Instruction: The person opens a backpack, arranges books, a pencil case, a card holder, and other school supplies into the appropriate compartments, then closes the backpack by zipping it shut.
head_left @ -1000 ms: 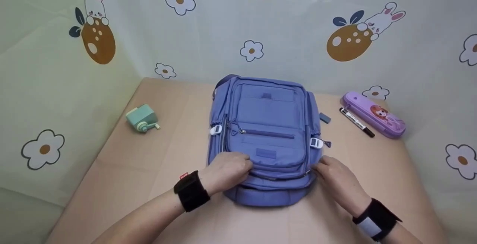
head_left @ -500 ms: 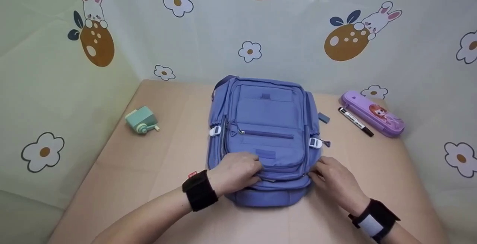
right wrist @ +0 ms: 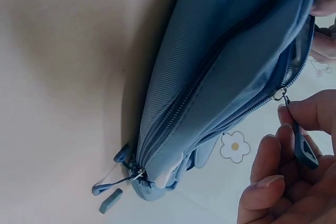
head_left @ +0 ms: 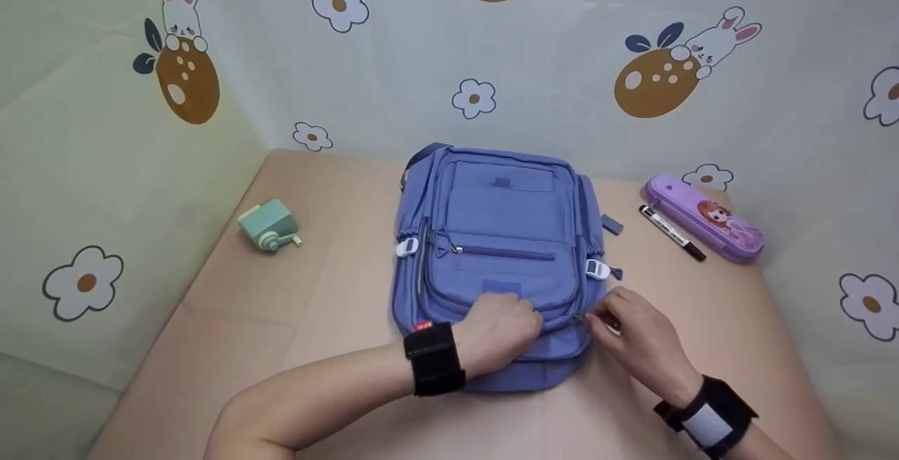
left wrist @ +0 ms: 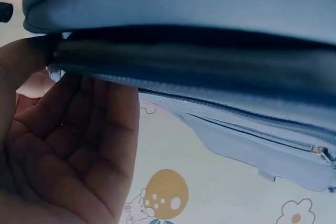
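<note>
A blue backpack [head_left: 509, 211] lies front side up on the table, its lower end toward me. My left hand [head_left: 502, 330] is at the front pocket near the bottom; in the left wrist view its fingers and thumb pinch the zippered edge [left wrist: 173, 90] of the pocket, which gapes dark inside. My right hand [head_left: 635, 333] is at the bag's lower right side. In the right wrist view, its thumb and fingers hold a blue zipper pull [right wrist: 304, 150] joined to the slider [right wrist: 281, 94]. The zip teeth stand parted beyond the slider, toward the left hand.
On the left stands a green crank pencil sharpener [head_left: 268, 225]. A purple pencil case [head_left: 706, 218] and a black-and-white marker [head_left: 672, 232] lie at the right. Beside the bag is a small grey-blue block [head_left: 612, 224]. Patterned cloth walls [head_left: 393, 60] surround the table.
My left hand has slid right along the pocket's lower edge, toward the right hand. My right hand stays by the zip at the bag's right side, shifting only slightly.
</note>
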A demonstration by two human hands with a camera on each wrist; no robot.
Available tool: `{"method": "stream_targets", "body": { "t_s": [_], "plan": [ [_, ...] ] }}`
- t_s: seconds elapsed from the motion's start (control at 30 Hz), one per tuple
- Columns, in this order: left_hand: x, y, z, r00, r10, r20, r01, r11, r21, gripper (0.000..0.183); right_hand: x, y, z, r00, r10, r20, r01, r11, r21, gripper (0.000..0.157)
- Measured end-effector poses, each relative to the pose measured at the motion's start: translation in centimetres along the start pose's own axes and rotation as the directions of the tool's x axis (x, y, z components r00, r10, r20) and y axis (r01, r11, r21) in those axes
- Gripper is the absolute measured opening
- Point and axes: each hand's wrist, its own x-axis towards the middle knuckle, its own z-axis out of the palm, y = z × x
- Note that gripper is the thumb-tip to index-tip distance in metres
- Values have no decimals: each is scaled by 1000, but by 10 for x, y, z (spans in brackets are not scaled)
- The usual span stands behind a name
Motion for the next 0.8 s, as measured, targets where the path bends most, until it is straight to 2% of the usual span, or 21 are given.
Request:
{"method": "stream_targets", "body": {
  "t_s": [0.1, 0.23, 0.43, 0.67, 0.8],
  "plan": [
    [1, 1, 1, 1000, 20, -15, -19, 999, 36, 10, -1, 0, 1, 1000, -2, -4, 2, 1000, 1, 22],
    [1, 0, 2, 1000, 20, -21, -19, 999, 31, 12, -2, 1, 4, 1000, -18, -9, 18, 1000, -1, 22],
    [1, -2, 1, 1000, 3, 14, -3, 1000, 12, 12, -1, 2, 9, 998, -63, 3, 63, 998, 28, 24],
    [0, -2, 4, 1000, -10, -26, 10, 1000, 26, 12, 2, 6, 9, 999, -37, 25, 39, 996, -82, 24],
    [2, 0, 5, 1000, -3, -4, 3, 1000, 20, 10, 6, 17, 7, 999, -4, 41, 9, 992, -122, 21]
  ]
}}
